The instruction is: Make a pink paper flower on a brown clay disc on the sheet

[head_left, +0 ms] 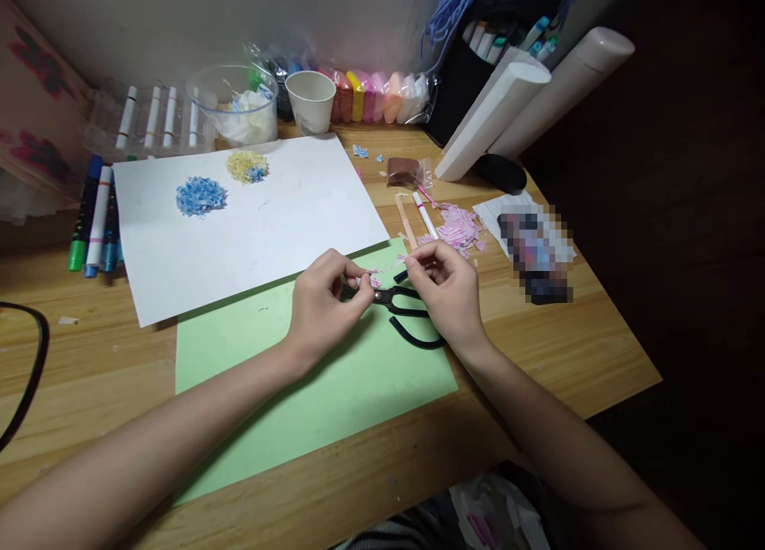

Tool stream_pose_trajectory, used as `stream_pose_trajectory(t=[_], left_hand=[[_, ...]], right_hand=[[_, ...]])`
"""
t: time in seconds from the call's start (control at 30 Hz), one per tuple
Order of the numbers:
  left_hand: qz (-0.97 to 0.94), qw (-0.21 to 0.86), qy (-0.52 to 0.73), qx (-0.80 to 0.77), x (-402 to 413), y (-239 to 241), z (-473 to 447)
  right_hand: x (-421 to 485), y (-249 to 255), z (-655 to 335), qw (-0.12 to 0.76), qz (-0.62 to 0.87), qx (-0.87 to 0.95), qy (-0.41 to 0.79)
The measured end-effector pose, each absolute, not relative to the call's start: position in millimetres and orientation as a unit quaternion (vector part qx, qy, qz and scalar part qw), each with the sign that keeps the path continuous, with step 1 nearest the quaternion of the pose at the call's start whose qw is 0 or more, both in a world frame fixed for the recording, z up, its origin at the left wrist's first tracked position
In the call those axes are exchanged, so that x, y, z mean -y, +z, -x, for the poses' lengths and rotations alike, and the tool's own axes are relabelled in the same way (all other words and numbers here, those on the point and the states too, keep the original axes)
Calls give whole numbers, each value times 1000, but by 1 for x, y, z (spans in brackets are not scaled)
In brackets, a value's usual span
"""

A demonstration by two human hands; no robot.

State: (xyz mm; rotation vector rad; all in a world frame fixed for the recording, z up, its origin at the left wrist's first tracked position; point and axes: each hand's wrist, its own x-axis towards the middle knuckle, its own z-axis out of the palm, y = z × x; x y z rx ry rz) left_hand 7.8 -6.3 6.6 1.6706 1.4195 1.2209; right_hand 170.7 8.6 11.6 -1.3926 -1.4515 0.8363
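Observation:
My left hand [327,307] is closed in a pinch over the green sheet [311,422], with a small pink-and-white paper scrap [374,280] between thumb and fingers. To its right, my right hand [449,293] pinches another tiny pink paper scrap [401,259] at its fingertips. Black-handled scissors [411,343] lie beneath both hands; the blades are mostly hidden by the left one. Just beyond my right hand is a loose heap of pink paper shreds [459,225], beside a white marker [425,215] and a flat wooden stick [406,221].
A white sheet [287,223] bears a blue shred cluster [202,195] and a yellow-and-blue one [247,166]. Behind it stand a clear tub [206,119] and a paper cup [311,104]. Tall white cylinders [493,123] and a brown clay packet [404,171] are at right.

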Motion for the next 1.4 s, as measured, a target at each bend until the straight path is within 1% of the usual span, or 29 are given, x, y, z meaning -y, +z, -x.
stream_pose_trajectory(t=[0.13,0.23,0.4,0.5,0.6,0.7,0.77,0.93,1.1,1.2,1.27,1.33,1.4], left_hand=[[-644,312,427,-553,6,4,-8],[-659,307,401,-557,6,1,-7],[-664,289,425,-543,6,1,-6],[-670,284,450,-518,6,5,-6],[-681,299,463,-482,8,7,-6],[-690,311,471,-453,9,8,-5],[-689,307,478,-449,9,7,-6],[-684,307,494,-442,8,6,-6],[-677,335,499,-425,7,8,-5],[-667,336,510,-427,7,9,-5],[-665,329,515,-429,6,9,-5],[-669,322,514,-430,6,9,-5],[-673,317,514,-428,6,9,-5]], right_hand=[[-12,15,-174,484,559,582,339],[-13,16,-176,469,529,607,363],[-12,16,-175,441,505,650,357],[-10,19,-173,431,509,672,322],[-7,21,-172,434,496,709,251],[-5,22,-172,439,450,759,169],[-5,22,-172,443,415,783,136],[-6,20,-173,452,379,801,106],[-6,21,-174,451,375,805,88],[-5,22,-175,451,370,807,94],[-5,23,-174,450,387,796,123],[-5,24,-174,444,418,772,181],[-6,24,-174,429,436,744,270]])
